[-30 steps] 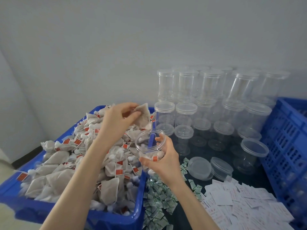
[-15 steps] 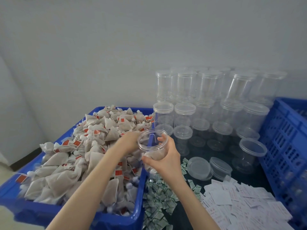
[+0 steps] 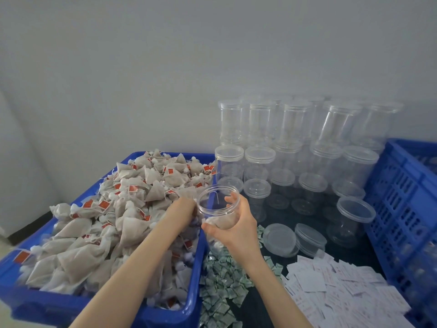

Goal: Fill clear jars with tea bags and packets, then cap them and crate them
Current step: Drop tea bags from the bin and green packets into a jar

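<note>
The right hand [image 3: 233, 224] holds an open clear plastic jar [image 3: 218, 210], its grip curled around the wall, thumb in front and fingers behind. One grey-white tea bag lies at the bottom of this jar. Just left of this grip, the left hand [image 3: 183, 205] reaches into the pile of pyramid tea bags with red tags [image 3: 123, 216] in the blue plastic bin [image 3: 165, 314]; its fingers are hidden, so I cannot tell their state.

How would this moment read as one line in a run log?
stage: filling | right hand: holds open clear jar, tea bag inside | left hand: down in blue bin of tea bags, fingers hidden | cap: not yet on
</note>
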